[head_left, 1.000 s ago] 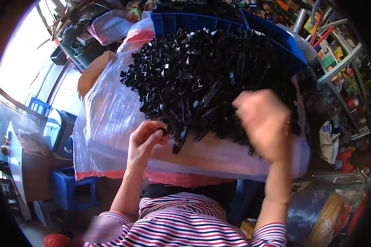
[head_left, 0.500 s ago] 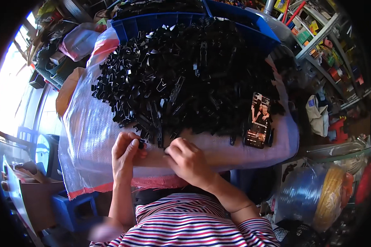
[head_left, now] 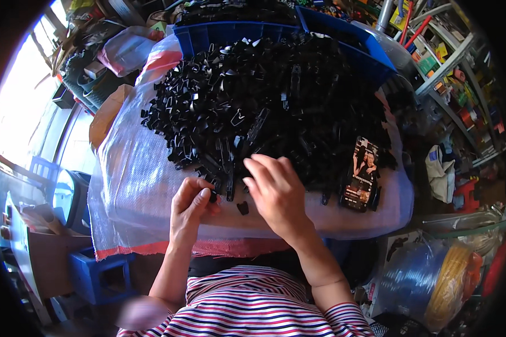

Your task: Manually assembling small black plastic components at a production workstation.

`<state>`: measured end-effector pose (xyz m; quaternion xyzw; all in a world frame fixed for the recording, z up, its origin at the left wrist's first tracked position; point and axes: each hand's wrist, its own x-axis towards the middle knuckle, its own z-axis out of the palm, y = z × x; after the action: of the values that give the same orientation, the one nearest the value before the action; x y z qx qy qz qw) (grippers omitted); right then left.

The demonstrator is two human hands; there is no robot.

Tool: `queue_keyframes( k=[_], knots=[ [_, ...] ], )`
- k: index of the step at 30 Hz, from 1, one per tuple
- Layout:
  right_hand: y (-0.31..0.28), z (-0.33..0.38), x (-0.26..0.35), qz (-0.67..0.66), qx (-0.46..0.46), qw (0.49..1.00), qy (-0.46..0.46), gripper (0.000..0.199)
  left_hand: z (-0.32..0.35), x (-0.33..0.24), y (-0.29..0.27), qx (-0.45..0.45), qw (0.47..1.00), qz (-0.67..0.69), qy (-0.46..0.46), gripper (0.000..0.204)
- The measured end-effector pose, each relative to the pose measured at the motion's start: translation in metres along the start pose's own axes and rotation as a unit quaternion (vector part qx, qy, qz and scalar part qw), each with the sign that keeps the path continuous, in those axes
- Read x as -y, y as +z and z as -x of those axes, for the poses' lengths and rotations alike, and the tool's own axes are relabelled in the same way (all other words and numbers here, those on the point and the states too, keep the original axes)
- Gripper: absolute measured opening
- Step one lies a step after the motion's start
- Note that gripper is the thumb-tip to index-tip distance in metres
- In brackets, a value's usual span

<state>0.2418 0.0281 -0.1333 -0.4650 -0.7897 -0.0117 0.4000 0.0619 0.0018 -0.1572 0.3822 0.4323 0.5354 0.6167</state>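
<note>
Hands at the 6 o'clock edge of a black clip pile (head_left: 264, 106) heaped on a clear plastic sheet (head_left: 135, 185). Left hand (head_left: 190, 205): thumb and fingertips pinched on one small black clip (head_left: 212, 196). Right hand (head_left: 275, 191): fingers spread, palm down, tips touching the pile; another loose clip (head_left: 242, 208) between the hands. Phone (head_left: 361, 174) at 3 o'clock of the right hand; blue crate (head_left: 208, 35) at 12 o'clock.

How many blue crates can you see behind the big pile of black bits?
2. One blue plastic crate sits behind the pile's left part; a second blue plastic crate stands to its right, behind the heap of small black plastic clips. More may be hidden.
</note>
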Motion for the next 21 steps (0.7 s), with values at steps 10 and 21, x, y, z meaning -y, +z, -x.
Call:
queue_keyframes(
  k=[10,21],
  knots=[
    [-0.004,0.008,-0.011,-0.023,0.032,0.997,0.065,0.026,-0.002,0.003,0.006,0.005,0.999,0.005,0.036,0.013],
    [-0.037,0.038,0.019,-0.539,-0.029,0.778,0.320,0.028,-0.002,0.001,0.041,0.093,0.995,0.032,-0.036,0.016]
  ],
)
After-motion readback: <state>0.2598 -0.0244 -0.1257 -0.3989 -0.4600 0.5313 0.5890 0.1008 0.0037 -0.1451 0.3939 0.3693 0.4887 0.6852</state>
